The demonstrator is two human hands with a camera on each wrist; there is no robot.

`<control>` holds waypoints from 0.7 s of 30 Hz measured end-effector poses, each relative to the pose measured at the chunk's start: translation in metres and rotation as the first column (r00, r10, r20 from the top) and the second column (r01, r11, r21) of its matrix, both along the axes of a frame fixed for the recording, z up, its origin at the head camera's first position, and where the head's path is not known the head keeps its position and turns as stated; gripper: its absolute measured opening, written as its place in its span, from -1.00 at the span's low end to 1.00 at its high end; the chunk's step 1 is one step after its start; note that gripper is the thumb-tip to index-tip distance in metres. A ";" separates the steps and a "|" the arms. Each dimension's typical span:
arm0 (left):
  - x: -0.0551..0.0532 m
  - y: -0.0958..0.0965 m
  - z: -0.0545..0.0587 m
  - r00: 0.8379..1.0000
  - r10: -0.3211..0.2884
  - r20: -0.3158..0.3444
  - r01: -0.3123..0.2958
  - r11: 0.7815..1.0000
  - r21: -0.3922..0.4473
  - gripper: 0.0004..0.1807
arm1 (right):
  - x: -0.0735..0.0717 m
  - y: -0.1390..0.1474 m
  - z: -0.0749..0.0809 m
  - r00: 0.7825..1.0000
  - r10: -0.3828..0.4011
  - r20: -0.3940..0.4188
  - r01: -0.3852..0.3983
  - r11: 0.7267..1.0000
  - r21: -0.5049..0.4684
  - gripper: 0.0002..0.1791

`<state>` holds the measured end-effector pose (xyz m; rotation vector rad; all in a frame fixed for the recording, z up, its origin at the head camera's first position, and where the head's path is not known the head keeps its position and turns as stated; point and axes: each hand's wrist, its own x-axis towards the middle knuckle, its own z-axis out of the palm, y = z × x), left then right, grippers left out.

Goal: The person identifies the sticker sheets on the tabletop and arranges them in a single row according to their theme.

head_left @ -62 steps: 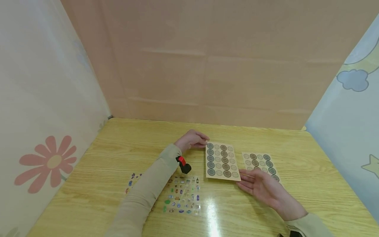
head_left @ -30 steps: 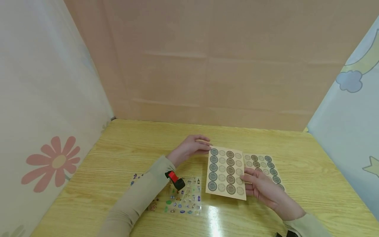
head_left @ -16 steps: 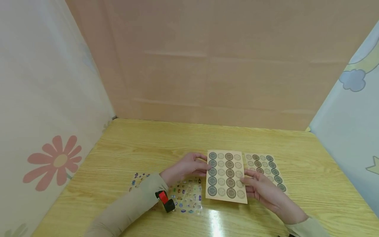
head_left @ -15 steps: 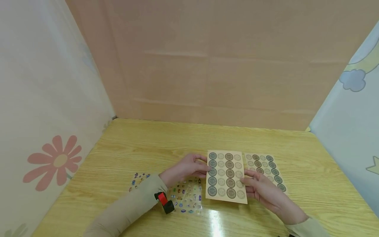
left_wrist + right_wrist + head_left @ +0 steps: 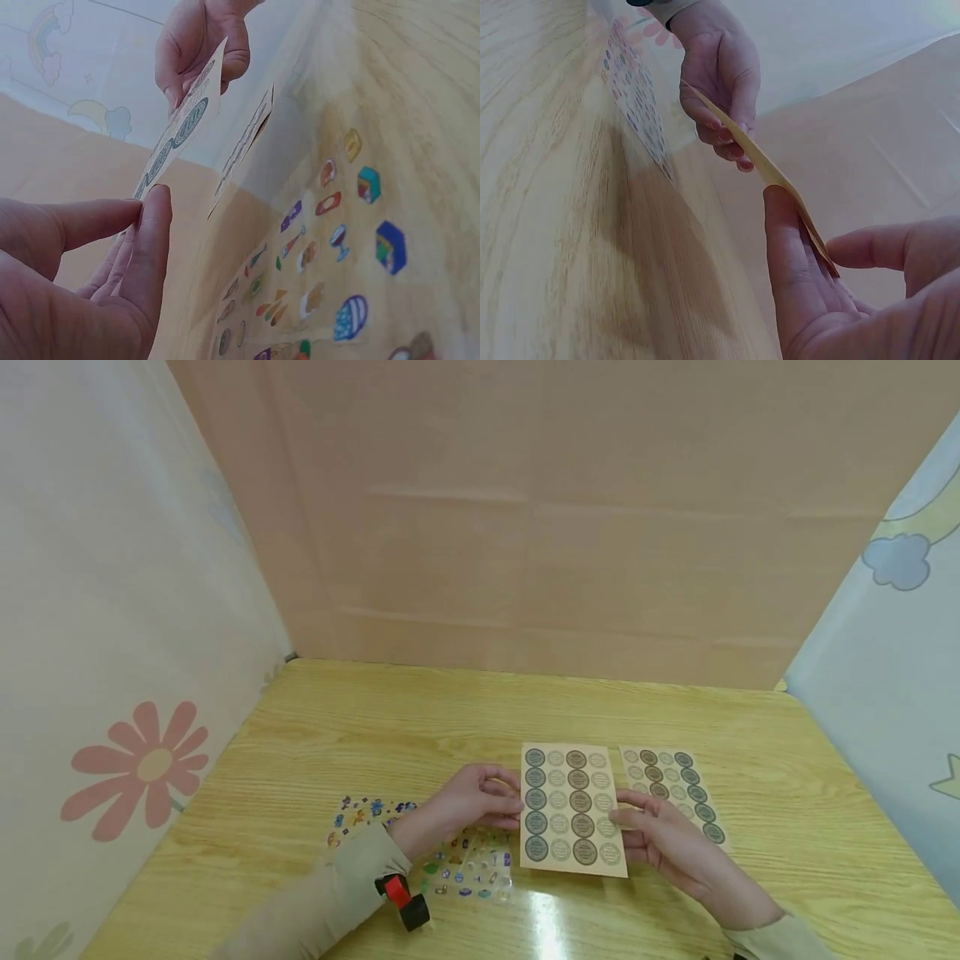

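A cream sticker sheet (image 5: 566, 810) with columns of round seal stickers is held above the table between both hands. My left hand (image 5: 461, 806) pinches its left edge between thumb and fingers, as the left wrist view also shows. At the opposite edge my right hand (image 5: 671, 843) grips the sheet, thumb on the front and fingers behind it. Seen from the right wrist, the sheet (image 5: 761, 161) is nearly edge-on and slightly bowed. A second sheet of round stickers (image 5: 678, 789) lies on the table behind my right hand, which hides part of it.
A clear sheet of small colourful stickers (image 5: 480, 877) lies below my left hand. Another clear sticker sheet (image 5: 360, 814) lies farther left, partly under my left forearm. The wooden table (image 5: 375, 710) meets a tan backdrop (image 5: 525, 568) and patterned side walls.
My left hand has slid from the sheet's upper left corner down to the middle of its left edge. The sheet has come nearer and lower, and the right hand's thumb has come onto its front.
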<state>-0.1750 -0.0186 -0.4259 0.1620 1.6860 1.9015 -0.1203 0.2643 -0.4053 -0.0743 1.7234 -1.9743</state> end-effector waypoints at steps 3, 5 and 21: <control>0.005 -0.001 0.000 1.000 0.010 -0.002 -0.010 1.000 -0.001 -0.74 | -0.001 0.002 0.000 0.999 -0.033 0.004 0.033 0.999 0.011 -0.38; 0.008 0.000 0.000 1.000 0.009 0.000 -0.009 1.000 -0.004 -0.75 | -0.002 0.003 -0.001 0.999 -0.050 0.000 0.050 0.999 0.020 -0.44; 0.026 0.007 -0.005 0.999 0.047 0.018 -0.047 0.999 -0.003 -0.77 | -0.002 0.008 -0.009 0.998 -0.050 -0.047 0.055 0.993 0.101 -0.54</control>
